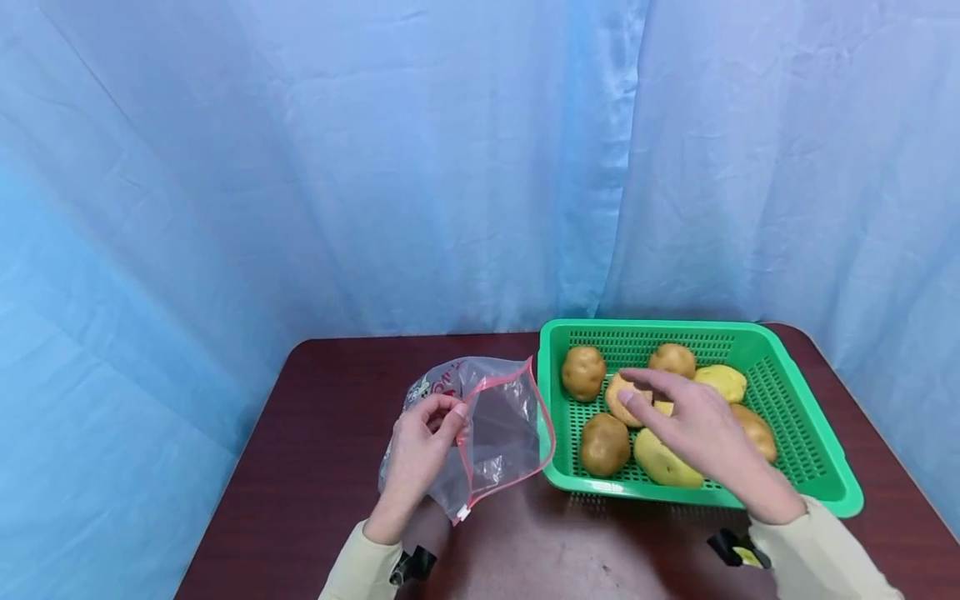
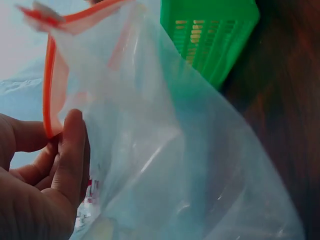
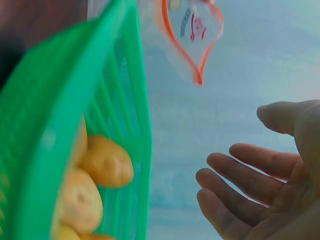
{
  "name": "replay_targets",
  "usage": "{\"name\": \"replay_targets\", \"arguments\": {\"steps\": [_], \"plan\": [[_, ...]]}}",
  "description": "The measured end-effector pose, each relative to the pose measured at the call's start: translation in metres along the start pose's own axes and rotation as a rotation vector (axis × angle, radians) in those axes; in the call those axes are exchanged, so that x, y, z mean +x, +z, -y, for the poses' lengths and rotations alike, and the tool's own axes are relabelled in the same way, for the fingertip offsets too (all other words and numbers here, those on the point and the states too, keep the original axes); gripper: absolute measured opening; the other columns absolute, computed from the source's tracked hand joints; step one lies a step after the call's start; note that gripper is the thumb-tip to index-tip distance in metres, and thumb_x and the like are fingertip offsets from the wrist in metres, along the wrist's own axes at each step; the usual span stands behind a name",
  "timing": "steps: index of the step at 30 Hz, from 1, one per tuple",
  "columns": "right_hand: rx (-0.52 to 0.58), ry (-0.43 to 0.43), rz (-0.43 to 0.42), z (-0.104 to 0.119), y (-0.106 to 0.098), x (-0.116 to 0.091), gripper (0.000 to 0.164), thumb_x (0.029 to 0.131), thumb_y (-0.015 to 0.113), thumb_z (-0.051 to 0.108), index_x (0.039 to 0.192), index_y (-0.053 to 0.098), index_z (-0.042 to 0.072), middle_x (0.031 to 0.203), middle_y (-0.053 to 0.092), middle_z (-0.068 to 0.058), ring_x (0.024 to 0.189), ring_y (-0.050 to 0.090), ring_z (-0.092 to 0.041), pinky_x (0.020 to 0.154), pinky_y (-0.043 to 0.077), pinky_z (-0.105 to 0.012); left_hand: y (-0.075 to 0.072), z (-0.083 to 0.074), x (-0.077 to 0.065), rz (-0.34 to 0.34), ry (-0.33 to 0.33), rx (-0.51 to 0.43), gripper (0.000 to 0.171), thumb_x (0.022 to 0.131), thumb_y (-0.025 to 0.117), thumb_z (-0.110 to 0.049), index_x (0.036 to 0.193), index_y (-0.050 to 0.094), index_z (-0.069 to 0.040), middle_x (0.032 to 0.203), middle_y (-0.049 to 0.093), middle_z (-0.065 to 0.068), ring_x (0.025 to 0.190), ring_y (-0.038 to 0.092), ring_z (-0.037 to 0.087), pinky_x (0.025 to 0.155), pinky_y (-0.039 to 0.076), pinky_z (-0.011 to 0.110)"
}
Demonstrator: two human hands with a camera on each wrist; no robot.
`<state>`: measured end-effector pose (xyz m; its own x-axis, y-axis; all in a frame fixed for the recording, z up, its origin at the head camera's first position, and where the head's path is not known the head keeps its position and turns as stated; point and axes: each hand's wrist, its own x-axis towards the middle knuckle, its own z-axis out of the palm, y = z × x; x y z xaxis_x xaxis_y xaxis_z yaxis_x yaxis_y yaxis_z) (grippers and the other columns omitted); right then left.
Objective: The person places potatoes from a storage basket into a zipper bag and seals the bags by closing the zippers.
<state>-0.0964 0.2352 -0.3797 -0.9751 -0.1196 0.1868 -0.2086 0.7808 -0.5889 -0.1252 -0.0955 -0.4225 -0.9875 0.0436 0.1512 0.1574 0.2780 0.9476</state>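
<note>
My left hand [image 1: 422,442] pinches the red-edged rim of a clear zip bag [image 1: 504,433] between thumb and fingers. The bag's mouth gapes toward the basket, and a white slider [image 1: 463,512] sits at its near corner. In the left wrist view the thumb and fingertips grip the orange-looking rim of the bag [image 2: 150,150]. My right hand [image 1: 701,425] hovers over the green basket [image 1: 813,408] with its fingers spread and nothing in them. Below it lie potatoes, among them a round one [image 1: 624,398] by the fingertips and a large yellowish one [image 1: 663,460].
More potatoes lie in the basket, including a brown one [image 1: 582,372] at its left side and a yellow one [image 1: 720,382] at its right. The basket stands on a dark red-brown table [image 1: 300,467]. A blue curtain [image 1: 450,167] hangs behind the table.
</note>
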Motion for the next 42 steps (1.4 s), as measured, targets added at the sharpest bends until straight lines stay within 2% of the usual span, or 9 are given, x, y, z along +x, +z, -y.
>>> {"name": "replay_targets", "arguments": {"steps": [9,14,16,18,20,23,29,37,42], "plan": [[-0.106,-0.032,0.007,-0.026,-0.03,0.021,0.052,0.105,0.059,0.044,0.14,0.062,0.006,0.131,0.067,-0.02,0.097,0.069,-0.033,0.078,0.054,-0.056,0.007,0.008,-0.002,-0.042,-0.042,-0.232,0.015,0.098,0.069,-0.004,0.1,0.068,0.01,0.082,0.07,0.013,0.069,0.068,0.007,0.068,0.061,0.024],[-0.14,0.017,0.032,-0.053,-0.037,0.032,0.06,0.106,0.057,0.047,0.146,0.056,0.002,0.125,0.067,-0.024,0.079,0.065,-0.03,0.073,0.051,-0.051,0.009,0.007,-0.003,-0.055,-0.073,-0.3,0.014,0.098,0.067,0.0,0.104,0.067,0.013,0.084,0.07,0.014,0.071,0.07,0.009,0.07,0.062,0.026],[-0.128,0.038,0.056,-0.064,-0.035,0.037,0.064,0.106,0.055,0.049,0.148,0.052,0.0,0.128,0.065,-0.026,0.083,0.066,-0.035,0.077,0.052,-0.055,0.008,0.007,-0.003,-0.079,-0.08,-0.317,0.014,0.098,0.067,0.001,0.104,0.066,0.014,0.084,0.07,0.015,0.07,0.07,0.009,0.069,0.062,0.026],[-0.121,0.065,0.076,-0.075,-0.035,0.041,0.068,0.106,0.053,0.051,0.149,0.049,-0.002,0.138,0.059,-0.03,0.1,0.066,-0.045,0.088,0.05,-0.063,0.007,0.007,-0.002,-0.082,-0.086,-0.329,0.014,0.098,0.067,0.001,0.105,0.066,0.014,0.085,0.07,0.014,0.071,0.07,0.009,0.07,0.062,0.027],[-0.121,0.093,0.088,-0.085,-0.036,0.043,0.071,0.106,0.052,0.051,0.15,0.046,-0.004,0.145,0.051,-0.033,0.118,0.058,-0.052,0.093,0.047,-0.068,0.008,0.007,-0.001,-0.066,-0.089,-0.343,0.017,0.099,0.067,0.0,0.107,0.066,0.015,0.086,0.07,0.015,0.073,0.07,0.01,0.073,0.062,0.029],[-0.112,0.127,0.112,-0.097,-0.037,0.046,0.076,0.106,0.051,0.054,0.152,0.041,-0.006,0.148,0.047,-0.035,0.126,0.051,-0.056,0.096,0.043,-0.071,0.01,0.007,-0.002,-0.056,-0.094,-0.337,0.019,0.099,0.068,-0.004,0.108,0.067,0.013,0.087,0.07,0.014,0.074,0.071,0.011,0.074,0.062,0.029],[-0.083,0.18,0.189,-0.111,-0.031,0.054,0.084,0.105,0.049,0.058,0.156,0.033,-0.007,0.153,0.039,-0.036,0.13,0.045,-0.057,0.096,0.043,-0.071,0.009,0.008,-0.005,-0.079,-0.104,-0.321,0.018,0.099,0.069,-0.005,0.109,0.068,0.01,0.087,0.069,0.013,0.074,0.071,0.012,0.075,0.062,0.029],[-0.094,0.227,0.226,-0.126,-0.023,0.061,0.087,0.104,0.053,0.057,0.155,0.032,-0.01,0.15,0.04,-0.039,0.126,0.047,-0.059,0.095,0.044,-0.072,0.008,0.007,-0.004,-0.069,-0.096,-0.373,0.02,0.1,0.067,-0.003,0.109,0.065,0.014,0.086,0.067,0.012,0.075,0.069,0.011,0.074,0.063,0.031],[-0.053,0.256,0.25,-0.13,-0.016,0.066,0.091,0.102,0.056,0.058,0.156,0.029,-0.011,0.152,0.035,-0.04,0.131,0.039,-0.061,0.099,0.04,-0.074,0.007,0.007,-0.004,-0.072,-0.105,-0.388,0.02,0.099,0.067,-0.002,0.109,0.065,0.014,0.086,0.067,0.012,0.075,0.069,0.011,0.074,0.063,0.031]]}}
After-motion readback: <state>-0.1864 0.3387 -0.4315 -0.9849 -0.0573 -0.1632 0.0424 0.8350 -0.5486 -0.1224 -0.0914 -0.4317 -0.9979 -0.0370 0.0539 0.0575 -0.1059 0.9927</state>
